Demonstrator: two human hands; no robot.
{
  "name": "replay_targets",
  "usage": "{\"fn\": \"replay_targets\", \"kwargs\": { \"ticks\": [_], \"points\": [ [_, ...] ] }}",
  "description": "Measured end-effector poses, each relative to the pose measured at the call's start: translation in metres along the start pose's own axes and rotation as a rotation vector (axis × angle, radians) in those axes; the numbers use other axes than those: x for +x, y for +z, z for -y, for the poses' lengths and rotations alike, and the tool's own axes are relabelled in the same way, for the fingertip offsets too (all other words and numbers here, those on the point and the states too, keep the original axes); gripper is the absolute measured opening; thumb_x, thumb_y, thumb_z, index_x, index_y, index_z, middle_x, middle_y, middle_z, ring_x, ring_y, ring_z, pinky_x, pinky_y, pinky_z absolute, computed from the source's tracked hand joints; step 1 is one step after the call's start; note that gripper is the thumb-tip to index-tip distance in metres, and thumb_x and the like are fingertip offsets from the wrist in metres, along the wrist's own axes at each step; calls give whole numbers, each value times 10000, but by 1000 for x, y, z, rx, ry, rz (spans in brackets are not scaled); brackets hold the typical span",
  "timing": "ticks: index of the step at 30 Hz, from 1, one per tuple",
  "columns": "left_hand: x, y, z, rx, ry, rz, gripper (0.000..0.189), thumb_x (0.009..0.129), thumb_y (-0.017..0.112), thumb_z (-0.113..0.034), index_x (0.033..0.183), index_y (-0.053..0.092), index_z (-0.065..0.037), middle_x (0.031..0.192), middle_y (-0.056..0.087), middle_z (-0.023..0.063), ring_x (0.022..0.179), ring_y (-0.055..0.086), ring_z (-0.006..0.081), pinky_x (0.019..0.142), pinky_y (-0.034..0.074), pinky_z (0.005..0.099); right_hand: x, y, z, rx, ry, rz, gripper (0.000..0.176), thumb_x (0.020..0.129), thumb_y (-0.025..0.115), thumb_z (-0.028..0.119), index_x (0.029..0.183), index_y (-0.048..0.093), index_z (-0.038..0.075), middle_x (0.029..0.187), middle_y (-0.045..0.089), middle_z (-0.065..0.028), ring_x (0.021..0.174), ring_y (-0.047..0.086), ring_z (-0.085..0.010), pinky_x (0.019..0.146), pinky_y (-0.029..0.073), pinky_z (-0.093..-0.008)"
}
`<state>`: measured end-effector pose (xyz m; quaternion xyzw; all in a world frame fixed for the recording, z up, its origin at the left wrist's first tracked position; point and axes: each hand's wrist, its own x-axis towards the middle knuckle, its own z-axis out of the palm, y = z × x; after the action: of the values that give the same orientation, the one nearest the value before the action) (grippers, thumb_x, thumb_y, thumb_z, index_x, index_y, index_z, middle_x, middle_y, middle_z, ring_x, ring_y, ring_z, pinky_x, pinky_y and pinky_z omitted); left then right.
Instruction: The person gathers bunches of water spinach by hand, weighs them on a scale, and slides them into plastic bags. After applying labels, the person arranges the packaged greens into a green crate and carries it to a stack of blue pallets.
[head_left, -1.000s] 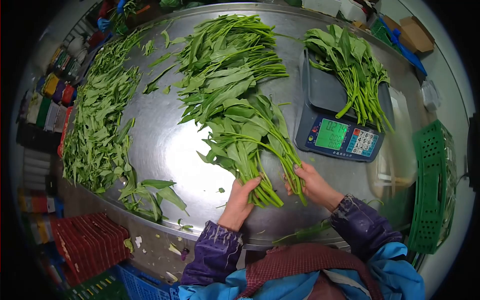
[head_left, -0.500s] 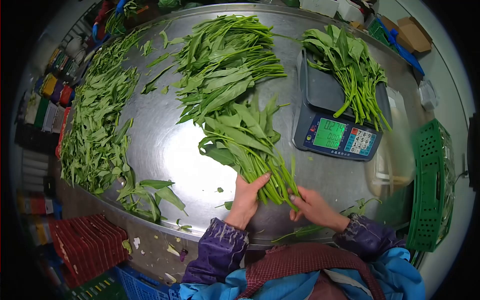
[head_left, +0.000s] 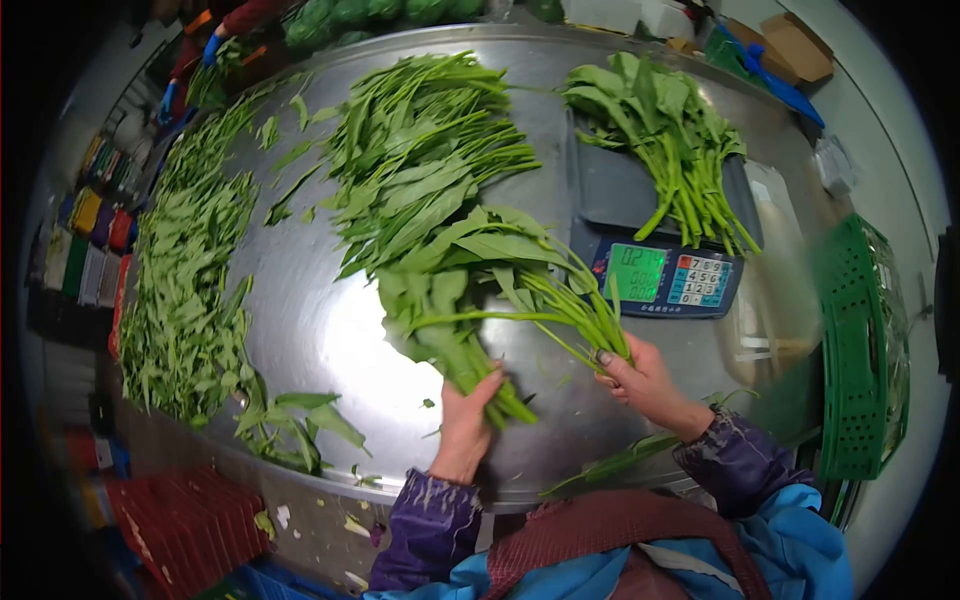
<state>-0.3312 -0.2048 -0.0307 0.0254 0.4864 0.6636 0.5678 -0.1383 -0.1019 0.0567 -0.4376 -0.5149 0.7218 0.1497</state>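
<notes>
My left hand [head_left: 468, 415] is wrapped round the stems of a leafy green bunch [head_left: 430, 315] over the metal table [head_left: 330, 400]. A smaller bunch of stems [head_left: 570, 300] is gripped in my right hand [head_left: 645, 385], its leaves reaching left across the other greens. Behind them lies a large pile of leafy greens [head_left: 430, 150], stems toward the right. Another bunch [head_left: 680, 150] rests on a digital scale [head_left: 590, 215], whose green display [head_left: 636, 273] is lit.
Loose greens [head_left: 190, 270] line the table's left side. A green crate [head_left: 850, 350] stands at the right, a red crate [head_left: 185, 525] at the lower left. At the top left, another person's blue-gloved hand [head_left: 212, 50] is near some greens. A cardboard box [head_left: 800, 50] sits at the upper right.
My hands have moved apart, splitting the stems into two portions. My right hand has risen slightly, my left has shifted left and down. The whole view has shifted a little.
</notes>
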Motion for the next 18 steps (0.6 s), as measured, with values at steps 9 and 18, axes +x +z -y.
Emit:
{"fn": "replay_targets", "kwargs": {
  "ticks": [9,18],
  "points": [
    [-9,-4,-25,42,83,-148,216,790,582,18,989,503,-8,822,566,76,684,565,167,605,498,295,-5,-82,111,-30,-689,-433,224,919,431,257,971,474,44,649,438,14,479,374,-42,421,294,-171],
    [-11,0,-18,30,65,-104,178,773,611,15,931,532,-2,786,566,79,678,559,171,624,494,300,76,-183,91,-1004,-180,-578,228,853,507,222,891,510,-3,700,565,-110,589,568,-262,534,446,-382]
  ]
}}
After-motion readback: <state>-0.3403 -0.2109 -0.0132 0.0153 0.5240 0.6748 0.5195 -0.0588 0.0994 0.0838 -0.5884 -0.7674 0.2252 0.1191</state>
